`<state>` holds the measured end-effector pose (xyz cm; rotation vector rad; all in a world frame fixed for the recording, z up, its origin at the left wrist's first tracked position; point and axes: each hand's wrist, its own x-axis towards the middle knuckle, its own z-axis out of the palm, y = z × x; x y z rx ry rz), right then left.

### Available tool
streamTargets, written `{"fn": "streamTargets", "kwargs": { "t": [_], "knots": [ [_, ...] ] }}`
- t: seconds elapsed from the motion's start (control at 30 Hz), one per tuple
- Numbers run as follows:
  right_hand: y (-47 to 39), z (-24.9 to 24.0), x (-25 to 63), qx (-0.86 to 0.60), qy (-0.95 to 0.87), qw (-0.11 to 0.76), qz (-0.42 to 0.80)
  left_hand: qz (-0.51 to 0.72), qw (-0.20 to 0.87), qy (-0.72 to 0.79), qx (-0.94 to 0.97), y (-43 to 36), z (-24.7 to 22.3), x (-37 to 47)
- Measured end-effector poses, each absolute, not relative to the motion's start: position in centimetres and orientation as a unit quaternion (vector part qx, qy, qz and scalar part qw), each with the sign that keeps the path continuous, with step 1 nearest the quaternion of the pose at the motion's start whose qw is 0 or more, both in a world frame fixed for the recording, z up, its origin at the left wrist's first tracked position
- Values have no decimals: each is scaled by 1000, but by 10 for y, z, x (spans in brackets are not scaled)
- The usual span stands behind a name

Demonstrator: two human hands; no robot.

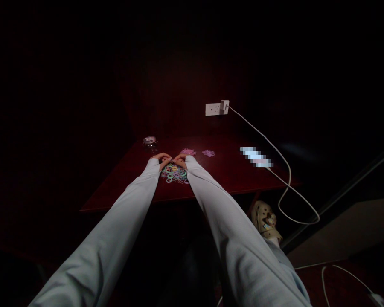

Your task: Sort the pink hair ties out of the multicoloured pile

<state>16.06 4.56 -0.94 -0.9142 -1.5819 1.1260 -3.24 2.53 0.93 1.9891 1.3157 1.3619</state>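
On the dark red table (131, 183), a pile of small multicoloured rings and clips (176, 174) lies close to the front edge. My left hand (163, 159) is over the pile's back left side, fingers curled inward. Facing it, my right hand (180, 160) is bent in the same way at the back right of the pile. The fingertips of both hands meet or nearly meet, and anything between them is too small to make out. Just behind my right hand sits a small pink heap (188, 152), with a purple heap (208, 153) to its right.
A clear lidded jar (150, 143) stands at the back left. A blurred-out bright device (256, 157) lies at the right, its white cable (275, 147) running to a wall socket (213, 109). Below the table's right side is a beige clog (265, 217).
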Motion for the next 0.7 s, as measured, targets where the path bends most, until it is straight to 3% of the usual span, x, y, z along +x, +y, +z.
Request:
{"fn": "streamTargets", "kwargs": {
  "t": [0.7],
  "knots": [
    [37,0,161,-398,-657,462,443,469,185,484,715,13,16,-25]
  ]
}}
